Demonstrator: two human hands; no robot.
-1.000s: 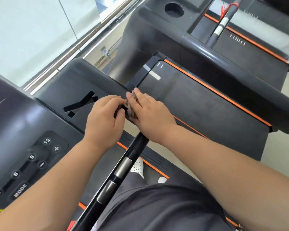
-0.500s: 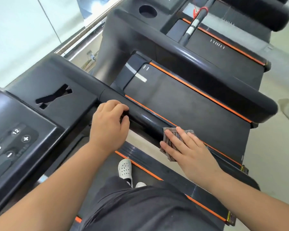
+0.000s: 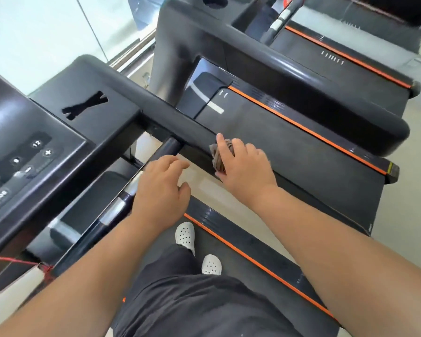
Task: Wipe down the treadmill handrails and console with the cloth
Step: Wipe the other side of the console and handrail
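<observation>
My right hand (image 3: 243,166) presses a bunched brown-grey cloth (image 3: 219,156) against the thick black side handrail (image 3: 180,122) of the treadmill, fingers spread over the cloth. My left hand (image 3: 161,188) hovers with loose, slightly spread fingers just above the thinner inner grip bar (image 3: 118,205) with its silver sensor plates, holding nothing. The black console (image 3: 27,156) with white buttons marked 12, plus, minus and MODE fills the left side.
A neighbouring treadmill (image 3: 301,132) with orange trim and its own thick handrail lies right beyond mine. White clogs (image 3: 185,234) stand on my belt. A red safety cord (image 3: 12,260) hangs at lower left. Glass wall at top left.
My right hand slid the cloth back up the handrail toward the console. My left hand let go of the handrail and lifted off, now over the inner grip bar.
</observation>
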